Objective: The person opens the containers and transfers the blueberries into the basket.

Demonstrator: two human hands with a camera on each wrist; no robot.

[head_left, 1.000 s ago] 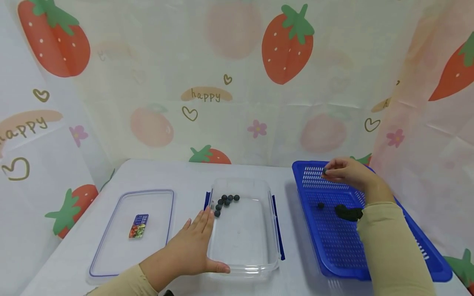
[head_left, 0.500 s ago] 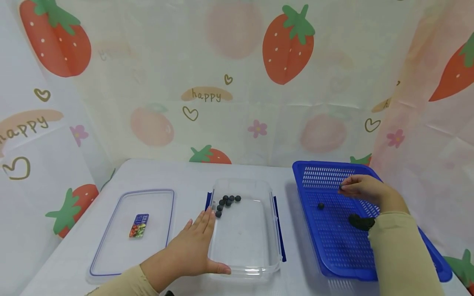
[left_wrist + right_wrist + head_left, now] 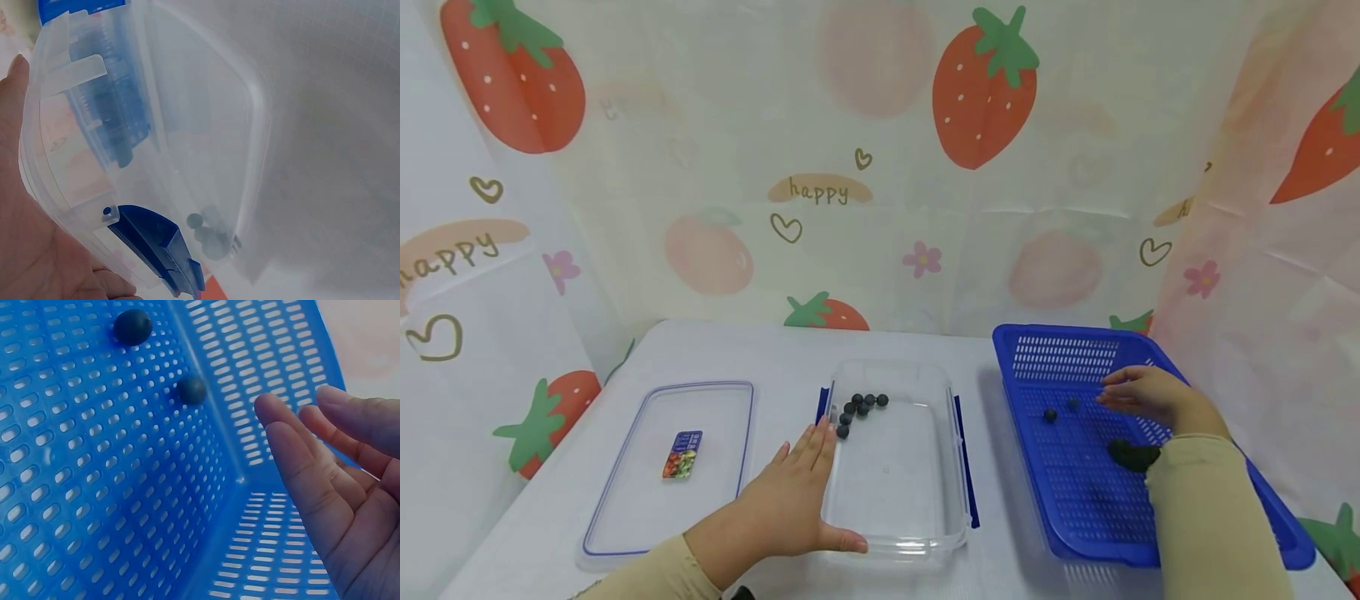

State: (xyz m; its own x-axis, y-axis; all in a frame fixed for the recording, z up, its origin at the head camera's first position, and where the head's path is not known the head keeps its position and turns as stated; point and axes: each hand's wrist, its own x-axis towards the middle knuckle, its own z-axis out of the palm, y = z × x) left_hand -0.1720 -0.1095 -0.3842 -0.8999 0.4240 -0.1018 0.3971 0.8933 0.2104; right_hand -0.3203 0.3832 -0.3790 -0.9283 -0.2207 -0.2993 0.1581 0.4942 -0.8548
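Observation:
My left hand rests along the left side of a clear plastic box, fingers straight and thumb at its near rim. Several dark blueberries lie in the box's far left corner. Over the blue basket, my right hand hovers with loosely bent fingers, thumb and fingertips apart and nothing between them. Two blueberries lie on the basket floor, to the left of the fingertips: one blueberry and, nearer the side wall, another blueberry.
A clear lid with a blue seal and a printed label lies left of the box. Blue latches hang open at the box's sides. A dark object shows by the right wrist. A strawberry-print curtain backs the table.
My right hand has moved right and a little lower over the basket and let go of a blueberry, which now lies on the basket floor. The left hand stays in place.

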